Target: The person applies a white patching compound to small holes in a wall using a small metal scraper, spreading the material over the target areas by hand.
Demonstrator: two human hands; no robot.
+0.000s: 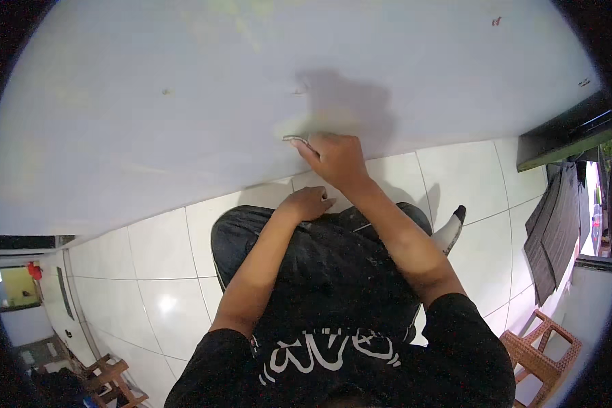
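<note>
My right hand (338,158) is closed round a thin, curved grey sheet (296,139) that looks like folded sandpaper. Its pale edge shows past my thumb, against the white wall (217,109). The rest of the sheet is hidden under my fingers. Close to this spot the wall has a faint yellowish patch, and a small scuff (299,91) lies a little farther up. My left hand (306,203) rests low over my lap, fingers loosely curled, with nothing visible in it.
I sit cross-legged on white floor tiles (163,302), facing the wall. A dark ledge (564,132) juts out at the right, near a grey pleated cloth (554,228). A woven brown stool (544,347) stands at the lower right, and wooden furniture (112,381) at the lower left.
</note>
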